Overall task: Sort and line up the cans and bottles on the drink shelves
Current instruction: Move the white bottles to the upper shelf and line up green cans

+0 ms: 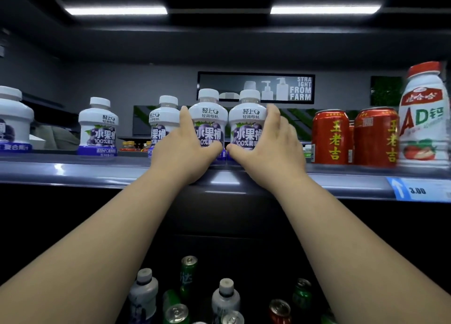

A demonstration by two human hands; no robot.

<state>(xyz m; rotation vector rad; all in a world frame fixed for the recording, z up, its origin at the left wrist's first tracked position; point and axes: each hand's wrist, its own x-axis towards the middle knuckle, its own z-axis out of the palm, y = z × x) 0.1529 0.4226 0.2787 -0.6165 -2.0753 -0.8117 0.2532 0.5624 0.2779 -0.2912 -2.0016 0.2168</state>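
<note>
White bottle pair (208,115) stands upright, clasped between left grip (185,150) and right grip (271,148).

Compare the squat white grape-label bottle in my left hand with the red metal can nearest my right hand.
The squat white grape-label bottle has a white screw cap; the red metal can has a flat top. The bottle stands taller. The left hand holds the bottle; the can is untouched. Both stand upright on the same shelf.
</note>
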